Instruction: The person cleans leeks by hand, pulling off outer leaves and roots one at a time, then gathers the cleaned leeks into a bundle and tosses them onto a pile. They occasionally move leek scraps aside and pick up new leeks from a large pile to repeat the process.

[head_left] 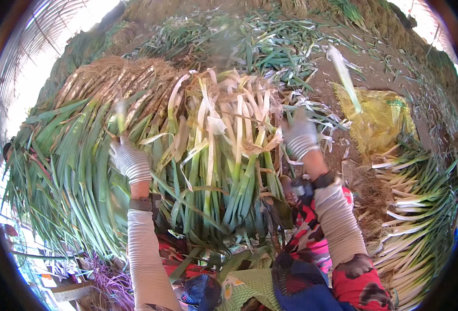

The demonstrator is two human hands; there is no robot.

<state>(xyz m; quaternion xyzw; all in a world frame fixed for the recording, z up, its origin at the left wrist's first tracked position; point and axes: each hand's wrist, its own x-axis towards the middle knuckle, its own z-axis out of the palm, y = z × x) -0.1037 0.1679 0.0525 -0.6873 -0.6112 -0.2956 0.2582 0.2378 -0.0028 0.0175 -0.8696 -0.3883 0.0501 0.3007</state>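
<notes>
Left hand (pixel 129 158): striped glove; closed on one leek (pixel 120 120), pale end upward, blurred; located over the left-centre of the heap. Right hand (pixel 299 135): striped glove, blurred; at the heap's right edge; cannot tell whether wide, narrow or holding. Heap (pixel 239 135): leeks, packed side by side, roots toward the far side, green leaves toward the near side. Loose leek (pixel 347 78): blurred, near the yellow sack; cannot tell whether airborne or lying. Surface: brown soil (pixel 324 72), thickly strewn beyond the heap with leaf scraps (pixel 275 44). Yellow sack (pixel 379 122): crumpled, flat on the soil, right of the right hand. Second pile (pixel 400 233): pale-stemmed leeks, far right, roots inward, leaves outward. Purple stalks (pixel 110 282): lower left. Room: curved ribs (pixel 45 31) at upper left, bright daylight through; dry, straw-like bank (pixel 425 46) along the far right.
</notes>
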